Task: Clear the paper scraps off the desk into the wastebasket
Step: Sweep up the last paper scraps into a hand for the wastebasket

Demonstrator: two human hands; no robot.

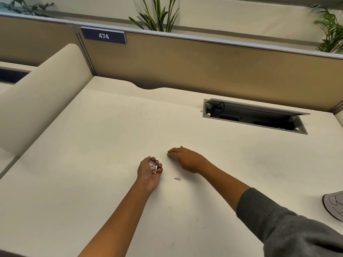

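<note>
Matt smooth desk [92, 164]; crumpled paper scraps [153, 166]

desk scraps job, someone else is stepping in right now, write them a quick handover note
Left hand: cupped palm up, holding a bunch of collected scraps.
Right hand: palm down on the desk, fingertips pinching at something too small to make out.
Done: most of the desk looks picked up.
Left: one loose scrap between the hands, a tiny bit by the left end of the cable tray, then empty the handful into the wastebasket, which is out of view.
</note>
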